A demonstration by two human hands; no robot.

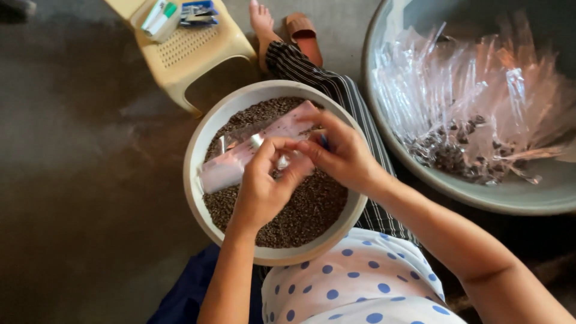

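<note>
**Both hands on a slim plastic packet over a bowl of seeds**

While the left hand (262, 191) curls its fingers around the middle of a long, clear-and-pink plastic packet (252, 150), the right hand (343, 155) pinches the packet's near end between thumb and fingertips, both sets of fingers closed on it. The packet lies tilted across a round white bowl (201, 141) filled with small dark seeds (303, 213), just above their surface. The bowl rests on the person's lap, over striped cloth. To the right sits a large grey basin (510, 195) holding a heap of clear packets (474, 96). A yellow plastic stool (192, 51) stands beyond the bowl.
</note>
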